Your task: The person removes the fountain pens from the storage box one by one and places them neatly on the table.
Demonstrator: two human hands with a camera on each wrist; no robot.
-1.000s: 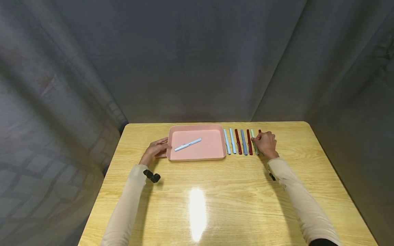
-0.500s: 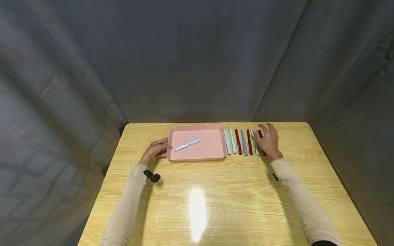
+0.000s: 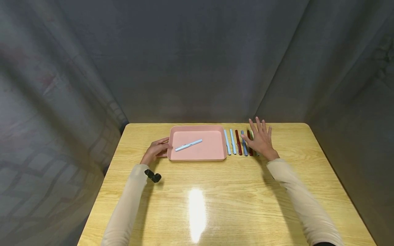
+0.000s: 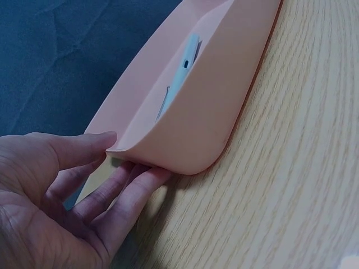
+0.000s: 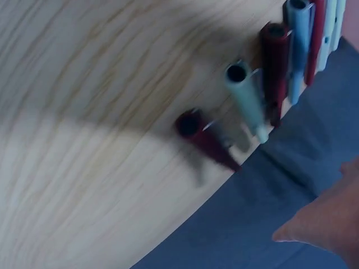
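My right hand [image 3: 261, 138] hovered with fingers spread and straight, holding nothing, over the row of pens [image 3: 238, 141] right of centre in the head view. My left hand [image 3: 155, 150] pinched the near-left corner of the pink tray [image 3: 215, 157], thumb on the rim. A pale blue pen [image 3: 188, 145] lay inside. I judged it best to single out one pen cleanly and keep the tray braced.
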